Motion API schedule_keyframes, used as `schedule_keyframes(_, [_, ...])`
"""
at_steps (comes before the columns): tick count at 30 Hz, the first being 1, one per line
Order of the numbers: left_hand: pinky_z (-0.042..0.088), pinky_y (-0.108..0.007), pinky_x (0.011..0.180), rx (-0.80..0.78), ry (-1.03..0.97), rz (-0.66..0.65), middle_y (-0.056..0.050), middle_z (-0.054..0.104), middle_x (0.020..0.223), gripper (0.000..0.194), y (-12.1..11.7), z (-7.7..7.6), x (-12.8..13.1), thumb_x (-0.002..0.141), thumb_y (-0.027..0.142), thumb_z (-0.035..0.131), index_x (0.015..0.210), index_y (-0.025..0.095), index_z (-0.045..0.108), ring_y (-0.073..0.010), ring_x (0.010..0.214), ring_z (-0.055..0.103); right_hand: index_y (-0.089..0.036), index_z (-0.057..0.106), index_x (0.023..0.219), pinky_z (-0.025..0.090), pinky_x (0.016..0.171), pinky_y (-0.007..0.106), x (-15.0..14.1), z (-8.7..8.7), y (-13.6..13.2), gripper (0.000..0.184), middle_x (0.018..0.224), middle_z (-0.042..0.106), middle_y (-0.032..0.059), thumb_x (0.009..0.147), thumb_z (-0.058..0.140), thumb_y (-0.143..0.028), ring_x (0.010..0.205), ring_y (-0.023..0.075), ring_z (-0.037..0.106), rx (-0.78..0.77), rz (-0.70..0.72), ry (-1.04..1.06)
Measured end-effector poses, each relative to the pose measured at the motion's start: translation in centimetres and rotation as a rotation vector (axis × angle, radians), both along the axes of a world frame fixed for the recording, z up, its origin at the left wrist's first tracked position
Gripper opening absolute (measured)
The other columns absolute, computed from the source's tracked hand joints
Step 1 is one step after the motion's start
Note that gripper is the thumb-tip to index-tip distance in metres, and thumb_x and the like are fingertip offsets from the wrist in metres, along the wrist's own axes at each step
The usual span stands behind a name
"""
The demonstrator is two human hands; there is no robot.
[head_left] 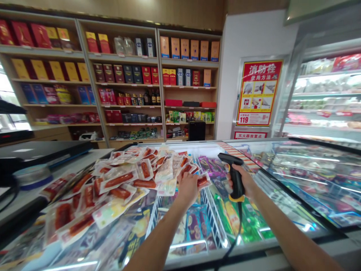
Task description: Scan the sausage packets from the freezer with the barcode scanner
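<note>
My right hand (pixel 244 180) is wrapped round the grip of a black-and-yellow barcode scanner (pixel 237 180). The scanner stands upright above the glass top, its head towards the left and its cable running down. My left hand (pixel 188 185) is at the right end of a heap of clear-wrapped sausages (pixel 120 177). Its fingers are curled and partly hidden, closed on a vacuum-packed sausage (pixel 203 181) that sticks out on the right. The other sausage packs lie loosely piled to the left on the freezer's glass top.
Under the glass of the chest freezer (pixel 282 195) are a white wire basket (pixel 216 222) and colourful packets. A dark flat device (pixel 53 150) and a roll of tape (pixel 32 176) sit on the left counter. Behind stand shelves of boxes (pixel 126 74) and a fire-hydrant sign (pixel 259 93).
</note>
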State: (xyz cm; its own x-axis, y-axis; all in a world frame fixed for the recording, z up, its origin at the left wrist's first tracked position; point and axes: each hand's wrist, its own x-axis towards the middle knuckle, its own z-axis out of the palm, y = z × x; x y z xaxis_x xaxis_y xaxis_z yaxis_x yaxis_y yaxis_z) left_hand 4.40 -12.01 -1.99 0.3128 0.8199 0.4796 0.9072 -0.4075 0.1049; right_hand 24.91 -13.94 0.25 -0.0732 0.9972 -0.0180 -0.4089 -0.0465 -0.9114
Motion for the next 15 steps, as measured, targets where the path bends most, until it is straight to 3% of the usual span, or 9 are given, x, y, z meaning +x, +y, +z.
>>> schedule_keyframes(3, [0.035,-0.031,0.079,-0.011,-0.024,-0.032,-0.008,0.059,0.089,0.031,0.1,0.1,0.3,0.073,0.043,0.044,0.086,0.017,0.056,-0.0210,0.092,0.047,-0.020,0.049,0.092,0.037,0.034,0.020,0.1,0.1,-0.1,0.031,0.051,0.053,-0.0038,0.069,0.047,-0.040,0.037,0.0094,0.047,0.011,-0.009,0.011])
schedule_keyframes(8, [0.039,-0.026,0.069,-0.024,-0.135,0.037,-0.006,0.057,0.092,0.036,1.2,0.8,-0.2,0.073,0.049,0.040,0.093,0.020,0.051,-0.0179,0.085,0.053,-0.019,0.050,0.092,0.037,0.034,0.021,-0.1,0.3,-0.9,0.031,0.051,0.053,-0.0030,0.070,0.047,-0.040,0.037,0.0098,0.048,0.030,0.033,-0.001])
schedule_keyframes(15, [0.039,-0.025,0.064,-0.016,-0.168,0.165,-0.006,0.056,0.095,0.036,3.2,1.9,-0.5,0.075,0.049,0.037,0.094,0.020,0.047,-0.0182,0.080,0.056,-0.016,0.049,0.067,0.035,0.031,0.021,-1.0,0.4,-2.3,0.026,0.049,0.053,-0.0023,0.068,0.048,-0.042,0.034,0.0097,0.046,0.099,0.046,-0.185])
